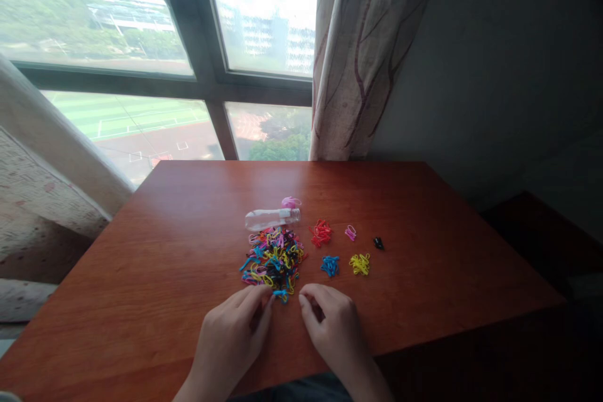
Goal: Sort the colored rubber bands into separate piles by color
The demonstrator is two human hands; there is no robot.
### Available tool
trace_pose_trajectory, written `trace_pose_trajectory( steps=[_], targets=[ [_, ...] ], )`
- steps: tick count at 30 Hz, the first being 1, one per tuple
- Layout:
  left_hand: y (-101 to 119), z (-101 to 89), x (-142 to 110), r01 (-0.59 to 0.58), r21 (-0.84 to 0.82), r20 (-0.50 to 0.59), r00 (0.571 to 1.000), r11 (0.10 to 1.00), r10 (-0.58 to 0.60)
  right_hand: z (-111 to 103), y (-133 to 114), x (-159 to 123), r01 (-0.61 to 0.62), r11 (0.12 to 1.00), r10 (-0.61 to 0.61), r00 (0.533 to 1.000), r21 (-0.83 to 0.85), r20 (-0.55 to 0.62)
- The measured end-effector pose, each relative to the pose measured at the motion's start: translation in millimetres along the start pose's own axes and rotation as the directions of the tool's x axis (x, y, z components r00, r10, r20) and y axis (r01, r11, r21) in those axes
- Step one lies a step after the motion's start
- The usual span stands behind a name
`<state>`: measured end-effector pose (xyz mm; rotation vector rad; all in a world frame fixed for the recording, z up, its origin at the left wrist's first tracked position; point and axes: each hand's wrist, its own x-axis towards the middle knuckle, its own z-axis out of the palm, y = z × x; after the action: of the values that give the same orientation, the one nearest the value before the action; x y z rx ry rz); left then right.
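A mixed heap of small coloured loops that look like elastic hair ties [276, 257] lies on the table in front of both hands. My left hand [233, 330] is closed in a pinch at the heap's near edge, with a blue hair tie [281, 295] at its fingertips. Just right of it, my right hand [332, 320] has thumb and forefinger pressed together; whatever may be between them is hidden. Separate little piles lie to the right: red ties [321, 233], blue ties [330, 266], yellow ties [360, 264], pink ties [350, 233] and black ties [379, 243].
Behind the heap a clear plastic bottle [268, 220] lies on its side, a pink item [291, 202] beside its neck. The brown wooden table [155, 264] reaches to a window [211, 85] flanked by curtains [360, 56]. A dark wall stands right.
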<state>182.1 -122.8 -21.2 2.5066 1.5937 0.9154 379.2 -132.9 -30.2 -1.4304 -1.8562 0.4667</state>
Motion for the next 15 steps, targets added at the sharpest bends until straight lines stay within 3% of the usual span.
trace_pose_trajectory(
  steps=[6, 15],
  targets=[
    [0.0, -2.0, 1.7, 0.019, -0.037, -0.06, 0.998, 0.999, -0.022, -1.1, -2.7, 0.4, -0.007, 1.0, 0.007, 1.0, -0.009, -0.005],
    [-2.1, -0.7, 1.5, 0.099, -0.082, -0.033, 0.994, 0.992, -0.102, -1.4, -2.1, 0.2, -0.037, 0.999, 0.036, 0.999, 0.009, 0.036]
  ],
)
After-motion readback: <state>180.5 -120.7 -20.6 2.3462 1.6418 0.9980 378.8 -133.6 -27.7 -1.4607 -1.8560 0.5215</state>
